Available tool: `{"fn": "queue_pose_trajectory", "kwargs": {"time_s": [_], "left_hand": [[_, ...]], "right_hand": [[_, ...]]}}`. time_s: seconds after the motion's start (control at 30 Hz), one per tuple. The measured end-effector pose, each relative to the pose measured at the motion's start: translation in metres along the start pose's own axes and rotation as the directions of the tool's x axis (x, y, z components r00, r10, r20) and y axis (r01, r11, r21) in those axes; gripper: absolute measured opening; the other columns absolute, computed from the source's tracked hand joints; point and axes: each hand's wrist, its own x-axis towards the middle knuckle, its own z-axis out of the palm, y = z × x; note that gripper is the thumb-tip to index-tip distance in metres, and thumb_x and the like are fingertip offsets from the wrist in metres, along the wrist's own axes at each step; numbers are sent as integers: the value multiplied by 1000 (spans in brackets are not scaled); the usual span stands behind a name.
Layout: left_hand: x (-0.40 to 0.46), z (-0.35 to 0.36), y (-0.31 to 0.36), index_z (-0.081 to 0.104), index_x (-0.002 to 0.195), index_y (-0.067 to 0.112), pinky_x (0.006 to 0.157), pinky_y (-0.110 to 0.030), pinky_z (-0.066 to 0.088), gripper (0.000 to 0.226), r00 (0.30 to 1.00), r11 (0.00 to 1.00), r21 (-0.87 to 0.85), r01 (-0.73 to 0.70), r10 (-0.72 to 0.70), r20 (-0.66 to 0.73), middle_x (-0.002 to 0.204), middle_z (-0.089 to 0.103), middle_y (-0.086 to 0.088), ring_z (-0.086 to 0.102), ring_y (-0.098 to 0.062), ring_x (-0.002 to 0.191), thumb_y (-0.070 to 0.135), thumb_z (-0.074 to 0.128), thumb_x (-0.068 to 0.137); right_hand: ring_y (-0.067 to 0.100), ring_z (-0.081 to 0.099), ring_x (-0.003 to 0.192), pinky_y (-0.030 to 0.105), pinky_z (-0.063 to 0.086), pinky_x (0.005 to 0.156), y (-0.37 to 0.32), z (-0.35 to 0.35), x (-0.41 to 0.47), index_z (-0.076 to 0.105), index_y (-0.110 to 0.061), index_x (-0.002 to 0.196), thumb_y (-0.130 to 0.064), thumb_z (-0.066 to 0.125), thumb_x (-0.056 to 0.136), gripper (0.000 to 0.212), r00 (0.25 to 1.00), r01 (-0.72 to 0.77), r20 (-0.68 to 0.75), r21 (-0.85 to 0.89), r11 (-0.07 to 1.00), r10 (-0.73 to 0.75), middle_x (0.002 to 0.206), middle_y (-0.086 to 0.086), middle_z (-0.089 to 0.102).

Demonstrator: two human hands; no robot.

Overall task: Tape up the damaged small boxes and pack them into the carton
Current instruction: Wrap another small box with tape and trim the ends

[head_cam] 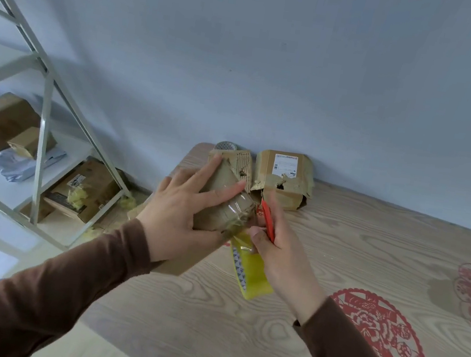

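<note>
Brown sleeves nearest, running up from the bottom edge toward mid-frame over the wood-grain table (236,331). Right hand (277,255) curled round a tape dispenser with a red handle (268,218), thumb pinching near the tape's free end; yellow tape roll (248,269) hanging just below the thumb. Left hand (183,210) spread flat, fingers straight, pressing on a small box (224,204) held up above the table's near-left corner, shiny clear tape already across its lower part. Probably light, judging by one flat hand steadying it; crumpled cardboard, soft at the dented faces, slick where taped. Best held by the stiffer corners and edges, not the caved middle, and not on the glossy tape. Behind it, touching or nearly so, a corrugated piece (244,161) standing on end. Just right of that, a second damaged box (284,179) against the wall, torn hole below its white label, likely to tear further if gripped there. Red paper-cut decorations (382,331) on the table at right. No carton surely identifiable; boxes on the metal shelf (43,125) far left.
</note>
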Motion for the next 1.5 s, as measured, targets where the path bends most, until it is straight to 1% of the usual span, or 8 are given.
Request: {"fn": "queue_pose_trajectory", "kwargs": {"time_s": [0.17,0.3,0.53,0.73,0.83,1.1,1.27,1.5], "left_hand": [[1,30,-4,19,130,83,119,-48,21,83,955,947,-278,160,-77,286,160,1,25,26,-18,138,58,65,66],[1,57,-12,36,129,78,123,-46,19,84,913,774,-549,315,-89,399,167,6,16,17,-19,151,54,74,59],[13,102,-43,51,142,47,98,-42,53,85,838,225,-819,528,15,545,147,54,7,61,-31,122,27,81,65],[18,173,-43,46,145,37,86,-36,57,76,729,52,-732,679,62,681,135,64,-5,67,-31,110,10,65,77],[30,200,-46,50,139,43,93,-36,54,71,714,132,-711,691,28,699,143,58,-5,62,-28,117,16,68,77],[49,214,-45,40,152,32,118,-33,24,59,853,913,-313,262,-67,518,160,35,2,33,-25,146,29,64,98],[10,239,-23,46,150,21,122,-37,25,58,973,976,-209,-63,106,203,157,42,-2,39,-27,144,2,50,95],[-14,253,-21,-6,161,19,126,-35,-6,122,942,983,63,-175,148,301,167,-15,1,-17,-11,153,94,35,74]], "right_hand": [[15,60,113,31,50,97,26,-3,-8,40,-38,145,-21,53,104,46,990,-110,-89,-34,993,107,125,-4,57],[7,59,122,34,41,113,49,-24,-23,57,-36,131,-16,54,103,34,940,-269,-110,341,901,322,126,-13,64],[-1,36,143,33,25,120,64,-57,-67,40,-42,150,-35,48,102,50,971,-218,137,189,958,194,150,-23,46],[-12,21,145,23,20,120,89,-55,-75,25,-48,154,-42,46,101,57,973,-186,148,51,981,177,155,-37,27],[-8,33,142,20,28,118,109,-49,-72,31,-40,154,-36,52,103,56,955,-232,188,-18,972,231,154,-27,39],[6,53,130,33,37,116,129,-16,-55,41,-26,153,-27,53,104,50,956,-290,16,-89,953,293,142,-7,58],[0,50,129,24,38,111,127,-4,-51,39,-27,153,-36,47,105,49,972,-232,-5,-103,967,233,142,-11,55],[2,59,106,22,42,91,147,-12,-78,54,-31,120,-35,47,104,17,953,-281,71,-143,949,293,113,-8,65]]}}
